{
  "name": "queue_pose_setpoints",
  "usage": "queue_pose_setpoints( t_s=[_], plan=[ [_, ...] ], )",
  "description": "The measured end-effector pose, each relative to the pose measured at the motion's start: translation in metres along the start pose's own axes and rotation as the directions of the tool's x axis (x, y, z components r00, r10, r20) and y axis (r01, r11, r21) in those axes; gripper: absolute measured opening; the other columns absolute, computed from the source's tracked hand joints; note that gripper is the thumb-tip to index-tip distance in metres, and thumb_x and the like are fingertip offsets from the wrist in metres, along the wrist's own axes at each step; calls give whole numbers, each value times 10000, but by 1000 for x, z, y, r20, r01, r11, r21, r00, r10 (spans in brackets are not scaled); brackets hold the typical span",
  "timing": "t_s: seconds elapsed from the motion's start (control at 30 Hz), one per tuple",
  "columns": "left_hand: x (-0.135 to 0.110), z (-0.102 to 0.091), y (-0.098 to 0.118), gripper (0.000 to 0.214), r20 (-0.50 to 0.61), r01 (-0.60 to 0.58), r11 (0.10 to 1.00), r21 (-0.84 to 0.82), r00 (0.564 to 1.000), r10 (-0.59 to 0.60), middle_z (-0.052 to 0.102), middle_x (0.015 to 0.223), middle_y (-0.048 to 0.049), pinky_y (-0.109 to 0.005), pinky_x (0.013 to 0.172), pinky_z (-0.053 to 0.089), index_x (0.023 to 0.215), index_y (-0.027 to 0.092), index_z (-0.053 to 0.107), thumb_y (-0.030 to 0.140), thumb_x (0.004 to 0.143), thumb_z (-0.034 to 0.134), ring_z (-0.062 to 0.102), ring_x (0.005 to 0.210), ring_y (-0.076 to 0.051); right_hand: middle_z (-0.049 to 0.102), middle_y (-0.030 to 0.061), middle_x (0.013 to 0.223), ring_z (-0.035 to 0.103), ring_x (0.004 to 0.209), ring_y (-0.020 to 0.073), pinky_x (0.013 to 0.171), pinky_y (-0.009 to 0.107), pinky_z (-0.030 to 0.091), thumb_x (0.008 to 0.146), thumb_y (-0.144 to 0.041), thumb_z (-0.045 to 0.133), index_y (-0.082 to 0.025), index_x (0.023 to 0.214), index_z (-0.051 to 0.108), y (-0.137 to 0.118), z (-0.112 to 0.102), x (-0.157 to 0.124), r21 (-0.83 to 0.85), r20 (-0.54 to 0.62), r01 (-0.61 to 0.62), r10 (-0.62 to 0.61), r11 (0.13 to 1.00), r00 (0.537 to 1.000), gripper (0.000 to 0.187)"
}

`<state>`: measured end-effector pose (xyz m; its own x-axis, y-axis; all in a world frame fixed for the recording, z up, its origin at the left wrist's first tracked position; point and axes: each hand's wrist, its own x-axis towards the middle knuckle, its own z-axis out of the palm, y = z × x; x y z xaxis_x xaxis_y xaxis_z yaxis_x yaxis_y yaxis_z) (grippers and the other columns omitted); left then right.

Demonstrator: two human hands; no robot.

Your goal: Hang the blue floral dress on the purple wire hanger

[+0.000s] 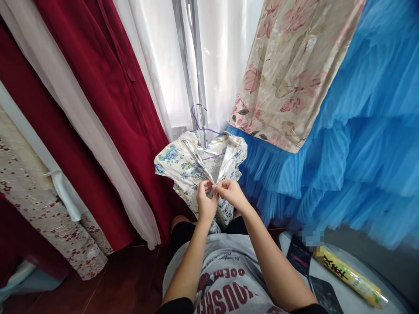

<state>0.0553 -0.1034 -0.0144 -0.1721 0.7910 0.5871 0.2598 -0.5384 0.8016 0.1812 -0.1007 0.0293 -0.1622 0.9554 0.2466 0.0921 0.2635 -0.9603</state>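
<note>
A white blouse (183,159) with blue flowers hangs in front of me on a thin purple wire hanger (195,124). Its collar spreads apart at the top, and the front edges meet lower down in a V. My left hand (207,199) pinches the cloth at the bottom of that V. Close against it, my right hand (231,194) grips the other front edge, with thumb and fingertips together. Whether a button lies between the fingers is too small to tell. The lower part of the blouse hangs down between my knees, partly hidden by my hands.
A grey metal stand (193,65) rises behind the hanger. Red curtains (108,87) hang at left, a floral cloth (284,78) and blue tulle (366,144) at right. On a pale stool (327,266) lie a yellow tube-shaped package (353,277) and a dark phone-like object (299,255).
</note>
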Motion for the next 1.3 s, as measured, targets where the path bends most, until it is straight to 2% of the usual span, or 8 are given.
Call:
queue_pose_setpoints(
  t_s=[0.13, 0.47, 0.6, 0.77, 0.87, 1.03, 1.2, 1.3],
  plan=[
    [10, 5, -1, 123, 51, 11, 1000, 22, 999, -12, 629, 740, -14, -279, 715, 488, 812, 216, 533, 249, 889, 624, 628, 712, -174, 453, -38, 409, 321, 391, 78, 429, 255, 219, 761, -404, 727, -181, 517, 569, -22, 0, 22, 154, 56, -74, 66, 985, 996, 366],
    [-6, 4, -13, 143, 207, -24, 981, 193, 978, -17, 586, 715, 1, -271, 639, 461, 770, 226, 517, 238, 876, 612, 601, 652, -168, 508, -27, 474, 334, 409, 48, 395, 219, 188, 767, -170, 673, -113, 621, 636, -128, -1, 143, 335, -59, 8, 12, 942, 998, 161],
    [6, -9, -15, 119, 162, -14, 994, 112, 987, -4, 637, 798, -26, -285, 721, 498, 836, 215, 569, 293, 913, 615, 636, 757, -183, 514, -26, 496, 366, 413, 60, 409, 219, 228, 801, -227, 683, -126, 681, 655, -117, -1, 130, 337, -31, 2, 10, 941, 999, 160],
    [82, -41, 47, 174, 5, -252, 964, 81, 967, 253, 670, 878, -36, -308, 860, 499, 1060, 213, 630, 319, 1015, 499, 657, 858, -179, 498, -32, 500, 377, 432, 72, 425, 219, 248, 808, -333, 706, -155, 698, 641, -104, -3, 112, 323, -32, 55, -47, 945, 998, 219],
    [137, -50, 84, 245, 102, -368, 917, 152, 929, 356, 669, 828, -14, -318, 821, 506, 1227, 219, 618, 270, 1017, 501, 652, 790, -173, 468, -46, 493, 367, 432, 74, 427, 228, 245, 796, -369, 728, -169, 692, 615, -110, -5, 109, 319, -24, 129, -129, 939, 991, 252],
    [174, -42, 104, 116, 241, -478, 831, 284, 875, 420, 698, 840, -43, -313, 790, 502, 941, 163, 664, 210, 968, 562, 665, 795, -189, 399, -68, 464, 325, 425, 69, 433, 234, 238, 763, -392, 759, -190, 619, 553, -101, -9, 116, 299, -30, 206, -206, 932, 978, 322],
    [191, -60, 106, 131, -21, -474, 844, 249, 869, 494, 682, 828, -25, -259, 769, 477, 928, 181, 644, 246, 984, 545, 657, 810, -159, 451, -52, 447, 326, 412, 65, 432, 237, 220, 678, -340, 768, -191, 517, 522, -54, -8, 111, 259, -15, 136, -136, 956, 991, 330],
    [210, -94, 83, 89, -291, -289, 957, 31, 913, 285, 661, 791, -14, -237, 747, 469, 872, 166, 646, 204, 936, 597, 644, 780, -143, 449, -55, 448, 295, 401, 61, 428, 237, 211, 699, -371, 726, -188, 525, 545, -38, -2, 98, 303, 23, 106, -118, 947, 993, 311]
  ],
)
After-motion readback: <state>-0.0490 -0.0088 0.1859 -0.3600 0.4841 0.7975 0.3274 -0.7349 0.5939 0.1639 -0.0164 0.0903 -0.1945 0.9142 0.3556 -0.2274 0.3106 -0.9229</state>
